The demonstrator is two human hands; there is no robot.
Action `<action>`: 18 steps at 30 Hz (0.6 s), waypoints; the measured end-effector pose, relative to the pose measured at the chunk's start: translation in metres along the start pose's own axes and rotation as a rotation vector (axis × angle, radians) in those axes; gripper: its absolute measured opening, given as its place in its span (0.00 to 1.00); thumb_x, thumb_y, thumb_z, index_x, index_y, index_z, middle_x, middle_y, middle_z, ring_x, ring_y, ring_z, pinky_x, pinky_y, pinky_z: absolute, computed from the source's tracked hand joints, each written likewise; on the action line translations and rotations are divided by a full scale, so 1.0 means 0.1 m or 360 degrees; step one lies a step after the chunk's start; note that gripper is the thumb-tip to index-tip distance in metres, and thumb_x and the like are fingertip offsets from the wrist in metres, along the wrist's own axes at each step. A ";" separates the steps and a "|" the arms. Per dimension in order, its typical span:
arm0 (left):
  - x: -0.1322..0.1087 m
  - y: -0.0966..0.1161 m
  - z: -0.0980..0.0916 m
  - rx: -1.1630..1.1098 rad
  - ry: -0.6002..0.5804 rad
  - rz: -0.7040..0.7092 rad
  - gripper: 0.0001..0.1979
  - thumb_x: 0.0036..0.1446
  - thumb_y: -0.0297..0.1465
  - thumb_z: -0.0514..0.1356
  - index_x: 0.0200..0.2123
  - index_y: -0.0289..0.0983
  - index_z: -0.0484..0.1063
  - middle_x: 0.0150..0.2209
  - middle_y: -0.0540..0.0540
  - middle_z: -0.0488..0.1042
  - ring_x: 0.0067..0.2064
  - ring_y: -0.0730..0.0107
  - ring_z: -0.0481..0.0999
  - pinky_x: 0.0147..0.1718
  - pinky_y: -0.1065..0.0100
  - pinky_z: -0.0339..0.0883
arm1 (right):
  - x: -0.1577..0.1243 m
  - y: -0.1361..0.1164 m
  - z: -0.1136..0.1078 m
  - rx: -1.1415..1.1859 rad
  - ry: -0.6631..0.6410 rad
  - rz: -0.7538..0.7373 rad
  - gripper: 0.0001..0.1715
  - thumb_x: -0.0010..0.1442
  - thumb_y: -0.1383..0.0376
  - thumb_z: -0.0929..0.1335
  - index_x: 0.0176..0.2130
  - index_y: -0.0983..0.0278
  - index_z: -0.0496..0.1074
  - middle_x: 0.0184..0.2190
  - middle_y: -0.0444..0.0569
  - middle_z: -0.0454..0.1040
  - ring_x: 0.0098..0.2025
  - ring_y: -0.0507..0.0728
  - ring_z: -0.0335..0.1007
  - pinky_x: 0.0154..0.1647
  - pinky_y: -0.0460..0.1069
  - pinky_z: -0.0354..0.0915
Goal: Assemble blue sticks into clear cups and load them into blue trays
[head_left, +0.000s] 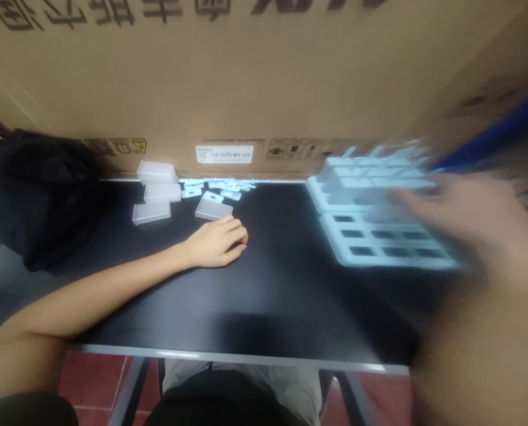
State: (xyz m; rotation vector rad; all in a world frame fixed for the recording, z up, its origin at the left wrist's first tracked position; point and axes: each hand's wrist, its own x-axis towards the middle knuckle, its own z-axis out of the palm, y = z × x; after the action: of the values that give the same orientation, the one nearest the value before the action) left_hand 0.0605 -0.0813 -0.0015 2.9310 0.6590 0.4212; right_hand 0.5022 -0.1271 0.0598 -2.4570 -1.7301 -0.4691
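Observation:
My left hand (219, 241) rests palm down on the black table, its fingers loosely bent and the thumb apart, with nothing visible in it. Just behind its fingertips lies a translucent plastic box (214, 209), with a pale blue piece (212, 197) at its far edge. My right hand (463, 207) is smeared by motion over the right side of a light blue plastic rack (337, 220). The rack has square openings in front and raised rows with upright pieces behind. Whether the right hand holds anything cannot be made out.
Translucent boxes (152, 213) lie left of a pile of small light blue pieces (222, 184). A black bag (42, 201) sits at the left. A large cardboard box (246, 89) stands along the back of the black table (264, 296). Something blue (499, 133) slants at the right.

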 end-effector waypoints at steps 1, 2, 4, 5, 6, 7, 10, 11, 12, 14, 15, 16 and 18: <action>0.00 0.00 0.00 0.0009 -0.0001 -0.0005 0.11 0.73 0.36 0.54 0.42 0.39 0.74 0.43 0.44 0.77 0.47 0.61 0.72 0.40 0.65 0.69 | 0.00 0.01 -0.02 0.0046 -0.0053 0.0079 0.23 0.60 0.43 0.68 0.28 0.58 0.69 0.26 0.57 0.74 0.29 0.62 0.63 0.34 0.56 0.60; 0.00 0.01 0.00 0.0018 -0.0004 -0.0011 0.11 0.73 0.36 0.54 0.42 0.39 0.74 0.43 0.43 0.77 0.47 0.61 0.72 0.40 0.65 0.69 | 0.00 0.03 -0.04 0.0101 -0.0103 0.0138 0.22 0.58 0.43 0.69 0.27 0.56 0.68 0.24 0.56 0.74 0.27 0.62 0.62 0.34 0.56 0.61; 0.00 0.02 0.01 0.0037 -0.0011 -0.0007 0.12 0.73 0.36 0.53 0.42 0.38 0.74 0.43 0.43 0.77 0.47 0.61 0.73 0.41 0.65 0.70 | 0.01 0.07 -0.05 0.0182 -0.0144 0.0171 0.26 0.56 0.40 0.70 0.24 0.55 0.67 0.22 0.54 0.72 0.26 0.62 0.62 0.35 0.57 0.61; -0.01 0.02 0.01 0.0046 -0.0009 0.0001 0.12 0.73 0.35 0.53 0.42 0.38 0.74 0.43 0.43 0.76 0.47 0.61 0.73 0.41 0.65 0.71 | 0.01 0.09 -0.05 0.0197 -0.0136 0.0178 0.28 0.55 0.37 0.70 0.22 0.55 0.67 0.21 0.54 0.72 0.25 0.62 0.62 0.35 0.58 0.61; -0.01 0.03 0.02 0.0051 -0.0004 0.0017 0.12 0.73 0.35 0.53 0.42 0.38 0.75 0.42 0.43 0.76 0.46 0.61 0.73 0.42 0.64 0.71 | 0.01 0.11 -0.05 0.0202 -0.0114 0.0181 0.30 0.55 0.35 0.69 0.22 0.54 0.67 0.21 0.54 0.71 0.25 0.63 0.62 0.35 0.59 0.61; -0.01 0.03 0.02 0.0057 0.0004 0.0036 0.12 0.73 0.34 0.52 0.42 0.38 0.74 0.42 0.43 0.76 0.45 0.62 0.74 0.43 0.64 0.72 | 0.00 0.11 -0.05 0.0200 -0.0093 0.0176 0.32 0.54 0.33 0.69 0.22 0.54 0.68 0.21 0.55 0.72 0.25 0.63 0.62 0.35 0.59 0.61; 0.00 0.00 -0.01 0.0106 0.0031 0.0094 0.14 0.74 0.34 0.51 0.42 0.37 0.75 0.43 0.42 0.77 0.44 0.62 0.74 0.45 0.63 0.72 | -0.01 0.06 -0.08 0.0135 -0.0074 0.0170 0.30 0.53 0.34 0.70 0.22 0.54 0.71 0.21 0.55 0.72 0.24 0.62 0.59 0.33 0.59 0.60; 0.01 -0.02 -0.04 0.0144 0.0037 0.0104 0.14 0.74 0.35 0.51 0.42 0.37 0.75 0.43 0.42 0.77 0.44 0.62 0.74 0.45 0.62 0.72 | -0.01 0.04 -0.08 0.0109 -0.0086 0.0175 0.28 0.53 0.36 0.71 0.23 0.54 0.72 0.21 0.54 0.72 0.24 0.62 0.57 0.33 0.59 0.60; 0.03 -0.06 -0.08 0.0190 0.0044 0.0096 0.15 0.74 0.35 0.50 0.42 0.37 0.75 0.43 0.42 0.77 0.44 0.61 0.74 0.45 0.62 0.72 | -0.01 0.02 -0.09 0.0084 -0.0107 0.0185 0.25 0.52 0.39 0.72 0.23 0.54 0.72 0.21 0.53 0.72 0.24 0.61 0.56 0.32 0.58 0.60; 0.07 -0.19 -0.21 0.0285 0.0066 0.0023 0.14 0.73 0.35 0.51 0.43 0.37 0.75 0.44 0.40 0.76 0.46 0.58 0.74 0.46 0.60 0.72 | 0.00 0.01 -0.08 0.0046 -0.0131 0.0207 0.20 0.52 0.43 0.74 0.26 0.55 0.73 0.21 0.52 0.72 0.25 0.61 0.56 0.33 0.58 0.60; 0.09 -0.27 -0.28 0.0327 0.0083 -0.0046 0.13 0.72 0.34 0.52 0.45 0.37 0.75 0.45 0.40 0.76 0.48 0.57 0.73 0.48 0.59 0.72 | 0.01 0.03 -0.07 0.0038 -0.0114 0.0221 0.19 0.51 0.45 0.75 0.28 0.55 0.74 0.22 0.52 0.72 0.25 0.61 0.58 0.33 0.58 0.60; 0.10 -0.37 -0.37 0.0363 0.0099 -0.0118 0.13 0.70 0.34 0.53 0.47 0.36 0.75 0.47 0.38 0.75 0.50 0.55 0.73 0.49 0.57 0.72 | 0.02 0.06 -0.05 0.0043 -0.0075 0.0219 0.20 0.51 0.44 0.75 0.30 0.56 0.75 0.23 0.53 0.73 0.26 0.61 0.60 0.34 0.58 0.60; 0.08 -0.61 -0.56 0.0450 0.0104 -0.0282 0.15 0.68 0.36 0.56 0.51 0.35 0.75 0.52 0.35 0.73 0.52 0.52 0.72 0.53 0.54 0.71 | 0.01 0.13 -0.04 0.0091 0.0044 0.0109 0.25 0.53 0.41 0.75 0.35 0.57 0.76 0.24 0.53 0.74 0.26 0.62 0.64 0.33 0.57 0.60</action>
State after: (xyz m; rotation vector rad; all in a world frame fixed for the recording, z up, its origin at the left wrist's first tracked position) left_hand 0.0270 -0.0206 0.0441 3.0910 1.0581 0.4386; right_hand 0.5140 -0.1319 0.0646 -2.4491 -1.6203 -0.4380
